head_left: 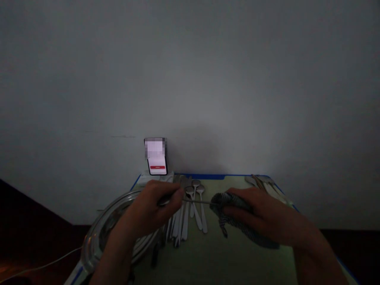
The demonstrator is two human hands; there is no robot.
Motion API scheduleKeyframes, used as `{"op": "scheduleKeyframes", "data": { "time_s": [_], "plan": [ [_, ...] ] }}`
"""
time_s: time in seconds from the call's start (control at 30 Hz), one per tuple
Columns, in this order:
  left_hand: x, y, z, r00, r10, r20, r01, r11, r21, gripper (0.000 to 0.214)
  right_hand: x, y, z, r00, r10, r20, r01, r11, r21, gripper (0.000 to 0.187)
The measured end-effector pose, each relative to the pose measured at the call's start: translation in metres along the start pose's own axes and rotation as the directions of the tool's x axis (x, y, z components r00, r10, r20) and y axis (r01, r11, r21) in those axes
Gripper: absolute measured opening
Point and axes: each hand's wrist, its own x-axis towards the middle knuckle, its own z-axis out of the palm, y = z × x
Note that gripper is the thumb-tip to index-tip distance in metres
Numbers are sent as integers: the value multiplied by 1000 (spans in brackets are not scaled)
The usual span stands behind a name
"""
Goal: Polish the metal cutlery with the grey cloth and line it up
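Observation:
Between my hands runs a thin metal spoon, roughly level above the table. My left hand is closed on its left end, where a dark rounded bowl partly shows under the fingers. On the other side, my right hand grips a dark striped cloth wrapped around the spoon's right end, so that end is hidden. Below and behind my left hand lie several knives side by side. Several loose spoons rest just right of them, beneath the held spoon.
A large round metal basin stands at the left, partly covered by my left arm. At the back, a lit phone leans near the wall. More cutlery lies at the far right corner of the blue-edged table.

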Motion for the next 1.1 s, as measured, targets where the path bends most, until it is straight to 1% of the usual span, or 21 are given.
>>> {"op": "scheduleKeyframes", "data": {
  "time_s": [0.07,0.13,0.23,0.3,0.37,0.43,0.57,0.67,0.83,0.93,1.0,1.1],
  "plan": [
    [1,7,4,999,10,-32,-10,1000,7,31,-1,-2,0,1000,12,-14,-12,1000,-6,27],
    [5,18,12,999,36,-29,-35,999,41,29,2,-6,4,1000,-3,-7,3,1000,12,25],
    [10,28,24,995,88,54,-93,991,99,24,9,-13,15,998,-44,40,43,999,30,23],
    [12,28,27,990,101,101,-113,987,114,24,13,-14,19,997,-63,54,62,998,19,25],
    [11,21,23,991,87,99,-98,989,106,27,13,-12,19,996,-70,49,69,997,17,24],
    [8,12,16,997,50,63,-55,995,83,30,11,-8,14,997,-60,40,59,998,26,23],
    [3,-5,2,999,-4,44,4,1000,2,33,3,1,1,1000,-7,26,6,1000,27,26],
    [0,-11,-1,999,-31,9,31,1000,1,32,0,4,-2,999,34,28,-35,999,22,28],
    [-2,-9,-5,996,-77,-53,78,997,14,33,-1,8,-1,995,97,29,-97,995,0,32],
    [-2,-4,-6,996,-78,-50,80,996,38,33,0,8,0,995,103,-18,-103,995,-13,33],
    [-1,-1,-4,997,-68,-41,70,996,52,33,2,6,3,997,73,-20,-73,997,-3,32],
    [2,7,3,999,-30,-13,31,997,68,32,8,0,9,999,-5,41,3,999,47,25]
  ]
}}
